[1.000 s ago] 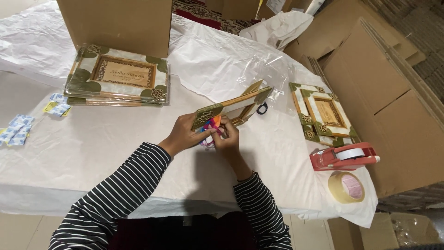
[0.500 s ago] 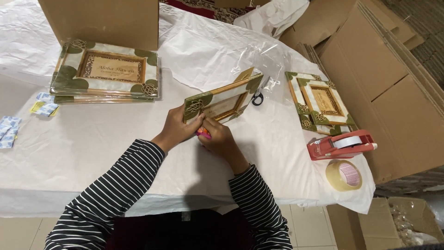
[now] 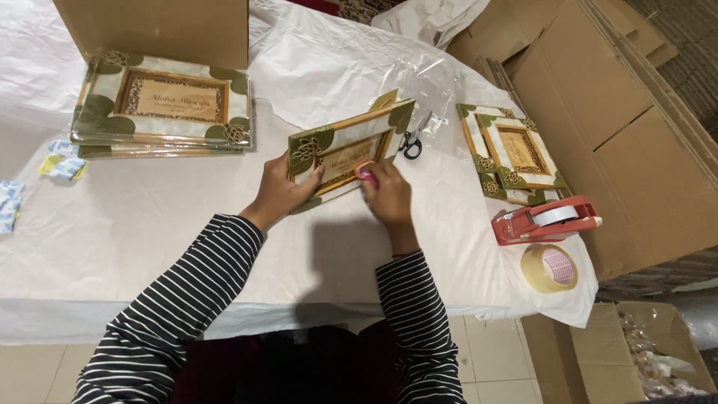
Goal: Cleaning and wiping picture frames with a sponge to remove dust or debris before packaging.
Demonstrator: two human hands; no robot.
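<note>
**Frame held tilted over the counter, both hands on it**

Landmark: green-and-wood picture frame (image 3: 345, 153), mid-counter (image 3: 149, 224), propped at a tilt, lower edge near the white cover.
- Left hand (image 3: 283, 191): gripping the frame's lower-left corner, thumb on the face.
- Right hand (image 3: 385, 196): at the frame's lower-right edge, fingers curled around a small pink object (image 3: 367, 174); can't tell what it is.
- Scissors (image 3: 410, 142): just right of the frame, by the clear plastic wrap (image 3: 426, 82).
- Second frame (image 3: 512, 153): further right, lying flat.
- Red tape dispenser (image 3: 542, 221) and tape roll (image 3: 550, 268): right and below.
- Frame stack (image 3: 164, 105): well left, above.
</note>
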